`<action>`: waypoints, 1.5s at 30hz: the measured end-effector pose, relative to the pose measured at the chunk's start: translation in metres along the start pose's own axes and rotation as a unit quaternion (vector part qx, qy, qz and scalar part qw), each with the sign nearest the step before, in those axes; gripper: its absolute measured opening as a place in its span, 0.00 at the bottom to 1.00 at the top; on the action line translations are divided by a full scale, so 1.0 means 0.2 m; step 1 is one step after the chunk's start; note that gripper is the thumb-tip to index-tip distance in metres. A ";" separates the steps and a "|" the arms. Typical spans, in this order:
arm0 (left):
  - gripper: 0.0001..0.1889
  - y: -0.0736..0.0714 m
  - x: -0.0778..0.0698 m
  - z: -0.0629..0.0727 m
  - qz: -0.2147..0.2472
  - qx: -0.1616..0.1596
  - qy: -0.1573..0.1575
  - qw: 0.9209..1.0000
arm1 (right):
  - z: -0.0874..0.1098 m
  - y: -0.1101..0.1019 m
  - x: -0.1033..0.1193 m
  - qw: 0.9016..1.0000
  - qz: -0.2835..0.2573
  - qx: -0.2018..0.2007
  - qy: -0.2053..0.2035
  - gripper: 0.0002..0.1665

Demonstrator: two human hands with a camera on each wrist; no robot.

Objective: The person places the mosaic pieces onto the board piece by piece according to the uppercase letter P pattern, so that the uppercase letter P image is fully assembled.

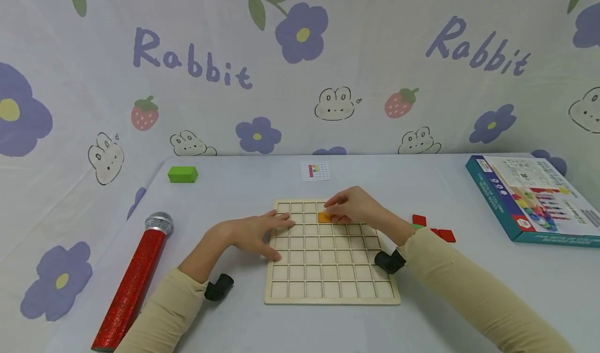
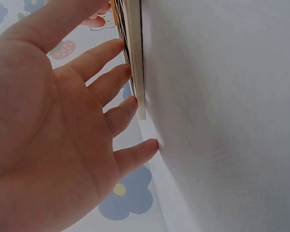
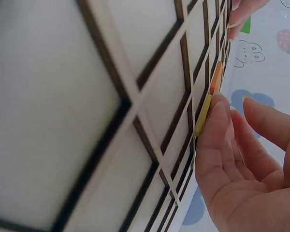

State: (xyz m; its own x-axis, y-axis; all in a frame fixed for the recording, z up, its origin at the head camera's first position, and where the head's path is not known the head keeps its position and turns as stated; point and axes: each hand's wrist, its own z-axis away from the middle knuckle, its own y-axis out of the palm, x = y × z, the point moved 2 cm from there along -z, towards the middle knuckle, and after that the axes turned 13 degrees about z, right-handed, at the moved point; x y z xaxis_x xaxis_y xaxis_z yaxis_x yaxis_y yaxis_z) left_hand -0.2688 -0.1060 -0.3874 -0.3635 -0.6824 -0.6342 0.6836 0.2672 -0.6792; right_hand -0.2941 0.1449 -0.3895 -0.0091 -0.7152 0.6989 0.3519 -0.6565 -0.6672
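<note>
A square wooden grid board (image 1: 290, 259) lies on the white table. My left hand (image 1: 255, 232) rests at its left side with spread fingers; in the left wrist view, several fingertips touch the board's edge and the little finger (image 2: 137, 153) reaches past it. At the far rows of the board is my right hand (image 1: 358, 205). An orange tile (image 1: 324, 217) sits there beside its fingers. The right wrist view shows a yellow tile (image 3: 203, 115) next to the orange one, with a fingertip against it and the thumb (image 3: 268, 118) held apart.
Red tiles (image 1: 419, 220) and a green tile (image 1: 416, 227) lie right of the board, partly behind the right forearm. Behind the board is a small pattern card (image 1: 315, 171). A green block (image 1: 183, 174) and red microphone (image 1: 133, 285) are left; a game box (image 1: 539, 202) is right.
</note>
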 end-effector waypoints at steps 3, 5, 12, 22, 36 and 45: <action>0.41 0.00 -0.01 0.00 0.004 0.000 0.001 1.000 | 0.01 -0.01 -0.01 1.000 0.013 -0.007 0.001 0.17; 0.41 0.00 -0.01 0.00 0.005 0.000 0.003 1.000 | 0.01 -0.03 -0.02 1.000 0.023 -0.014 0.001 0.17; 0.41 0.00 0.00 0.00 -0.006 -0.005 -0.006 1.000 | 0.02 -0.06 -0.06 0.999 0.024 -0.021 0.030 0.18; 0.42 0.01 0.00 0.00 0.002 0.000 0.001 1.000 | 0.04 -0.10 -0.11 1.000 0.020 0.012 0.007 0.23; 0.41 0.00 0.01 0.00 -0.003 -0.001 0.006 1.000 | 0.14 -0.31 -0.28 0.999 -0.031 0.026 0.005 0.34; 0.41 0.00 0.01 0.00 0.000 -0.002 0.002 1.000 | 0.23 -0.43 -0.44 1.000 -0.028 -0.008 0.001 0.34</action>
State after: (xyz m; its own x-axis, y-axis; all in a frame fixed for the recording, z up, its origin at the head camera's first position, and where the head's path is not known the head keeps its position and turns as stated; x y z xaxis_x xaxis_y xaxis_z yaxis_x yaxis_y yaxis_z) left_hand -0.2684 -0.1071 -0.3881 -0.3661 -0.6796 -0.6357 0.6804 0.2706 -0.6810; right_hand -0.2807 0.2754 -0.3804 -0.0307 -0.6784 0.7340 0.3365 -0.6985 -0.6315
